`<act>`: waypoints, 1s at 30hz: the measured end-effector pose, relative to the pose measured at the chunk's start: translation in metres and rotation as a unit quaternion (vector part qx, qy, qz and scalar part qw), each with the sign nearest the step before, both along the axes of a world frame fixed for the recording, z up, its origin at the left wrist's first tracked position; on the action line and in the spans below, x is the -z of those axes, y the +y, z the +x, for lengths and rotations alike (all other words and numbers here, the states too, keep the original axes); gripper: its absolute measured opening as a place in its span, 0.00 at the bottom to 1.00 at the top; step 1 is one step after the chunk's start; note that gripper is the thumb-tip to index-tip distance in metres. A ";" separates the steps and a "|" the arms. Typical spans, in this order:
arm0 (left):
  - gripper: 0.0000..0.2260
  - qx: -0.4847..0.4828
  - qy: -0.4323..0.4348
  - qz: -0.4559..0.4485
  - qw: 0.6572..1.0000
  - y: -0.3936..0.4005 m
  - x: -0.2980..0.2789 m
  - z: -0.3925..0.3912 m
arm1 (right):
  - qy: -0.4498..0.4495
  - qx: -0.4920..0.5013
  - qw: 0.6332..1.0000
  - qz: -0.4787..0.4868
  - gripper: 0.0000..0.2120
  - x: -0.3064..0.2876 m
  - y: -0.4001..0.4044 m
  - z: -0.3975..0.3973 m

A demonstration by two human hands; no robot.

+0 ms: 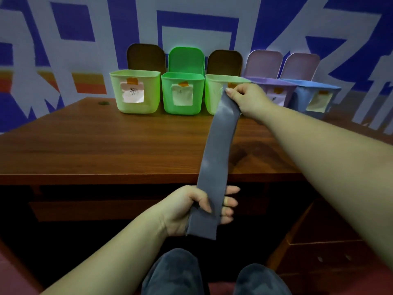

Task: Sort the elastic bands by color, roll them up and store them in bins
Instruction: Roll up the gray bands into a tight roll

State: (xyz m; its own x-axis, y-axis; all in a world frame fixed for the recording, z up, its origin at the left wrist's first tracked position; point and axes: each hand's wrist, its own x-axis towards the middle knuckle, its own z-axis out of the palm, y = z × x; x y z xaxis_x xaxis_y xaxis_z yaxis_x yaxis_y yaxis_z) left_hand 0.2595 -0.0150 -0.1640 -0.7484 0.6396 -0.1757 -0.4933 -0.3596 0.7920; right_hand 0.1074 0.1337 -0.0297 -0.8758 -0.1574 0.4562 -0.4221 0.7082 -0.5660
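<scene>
A grey band (214, 158) stretches from the left hand (197, 209), gripping at 6 o'clock, to the right hand (247, 99), fingers pinching it at 1 o'clock near the bins (136, 91).

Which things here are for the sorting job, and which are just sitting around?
For the job: grey band, left hand, right hand, five bins with paper labels.

Just there: wooden desk, small dark round thing on it, patterned wall.
</scene>
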 end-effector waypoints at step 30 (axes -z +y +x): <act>0.12 -0.097 0.009 -0.065 0.993 0.008 0.013 -0.015 | -0.064 0.034 0.997 -0.018 0.17 0.096 -0.007 -0.078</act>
